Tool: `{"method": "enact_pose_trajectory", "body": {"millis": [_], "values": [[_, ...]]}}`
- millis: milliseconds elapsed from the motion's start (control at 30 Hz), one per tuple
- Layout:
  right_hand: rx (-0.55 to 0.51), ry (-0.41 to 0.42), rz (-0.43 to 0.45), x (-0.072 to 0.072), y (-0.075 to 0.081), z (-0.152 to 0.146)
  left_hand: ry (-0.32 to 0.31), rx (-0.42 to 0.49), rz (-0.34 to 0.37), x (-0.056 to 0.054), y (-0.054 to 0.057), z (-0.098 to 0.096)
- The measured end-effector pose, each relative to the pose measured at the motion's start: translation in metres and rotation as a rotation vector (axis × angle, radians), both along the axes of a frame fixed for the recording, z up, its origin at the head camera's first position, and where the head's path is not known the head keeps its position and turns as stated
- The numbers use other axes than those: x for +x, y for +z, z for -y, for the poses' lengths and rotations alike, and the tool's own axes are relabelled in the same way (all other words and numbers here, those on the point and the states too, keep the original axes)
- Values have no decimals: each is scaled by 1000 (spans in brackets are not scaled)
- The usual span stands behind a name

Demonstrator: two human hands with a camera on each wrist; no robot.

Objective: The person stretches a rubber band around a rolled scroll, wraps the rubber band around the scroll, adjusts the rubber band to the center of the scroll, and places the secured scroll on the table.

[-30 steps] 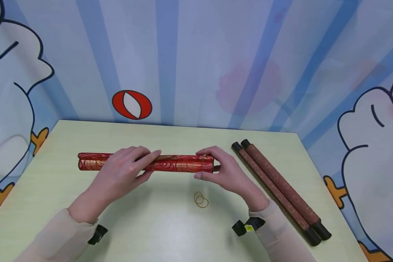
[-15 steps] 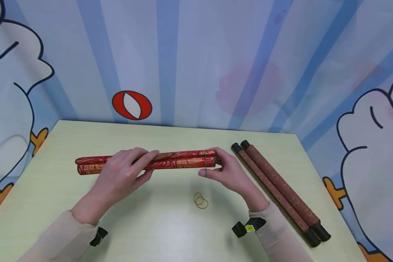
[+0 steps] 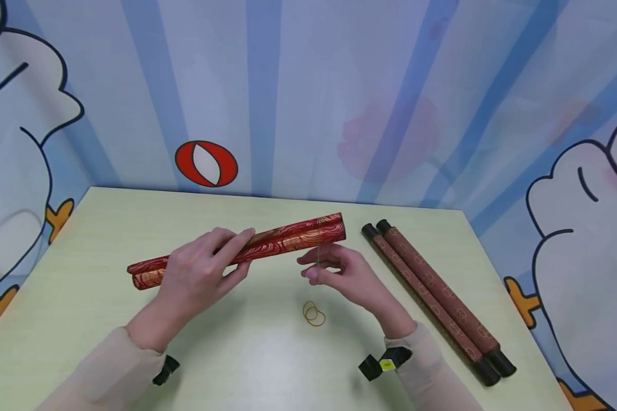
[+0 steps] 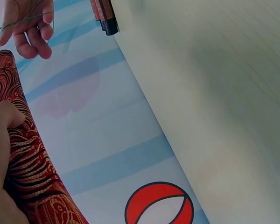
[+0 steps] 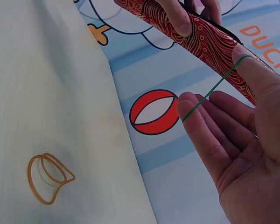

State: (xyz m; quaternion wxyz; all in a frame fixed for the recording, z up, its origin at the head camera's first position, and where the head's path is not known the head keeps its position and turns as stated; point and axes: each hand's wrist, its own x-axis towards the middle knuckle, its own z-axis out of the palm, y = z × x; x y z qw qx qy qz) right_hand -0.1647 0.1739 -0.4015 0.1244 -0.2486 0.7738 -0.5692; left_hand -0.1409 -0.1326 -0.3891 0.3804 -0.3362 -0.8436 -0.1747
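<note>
A red-and-gold, swirl-patterned double roll [image 3: 288, 238] is held above the table, its right end tilted up. My left hand [image 3: 197, 277] grips it left of its middle, thumb below and fingers over the top. Just under the roll's right end is my right hand [image 3: 339, 271], bent fingers spread. A thin green rubber band [image 5: 214, 89] is stretched between its thumb and a fingertip in the right wrist view. In the head view the band also crosses the roll near its right end; whether it goes all the way round cannot be seen.
Loose tan rubber bands [image 3: 313, 314] lie on the pale table [image 3: 267, 365] in front of the right hand. Two brown patterned rolls [image 3: 442, 285] with black ends lie slanting at the right. A printed backdrop [image 3: 308, 103] stands behind the table.
The roll's right end has risen and now tilts up. My right hand has come off that end and sits below it, with the band stretched on its fingers. My left hand keeps its grip.
</note>
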Motion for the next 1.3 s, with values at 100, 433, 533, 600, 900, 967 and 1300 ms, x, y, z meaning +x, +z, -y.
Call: {"method": "enact_pose_trajectory", "body": {"millis": [100, 433, 533, 600, 900, 967, 1300], "values": [[59, 23, -46, 2, 2, 1, 22, 1, 4, 1, 1, -4], [233, 25, -65, 4, 1, -2, 69, 38, 44, 6, 2, -13], [226, -21, -33, 5, -3, -1, 83, 57, 64, 7, 0, -17], [197, -49, -11, 5, -5, 2, 93, 69, 74, 7, -2, -19], [256, -69, -20, -1, -11, 6, 125, 115, 98, 11, -8, -28], [283, -62, -29, -2, -13, 5, 130, 118, 101, 11, -8, -29], [283, -136, -12, -1, -19, 7, 174, 161, 190, 13, -9, -32]]}}
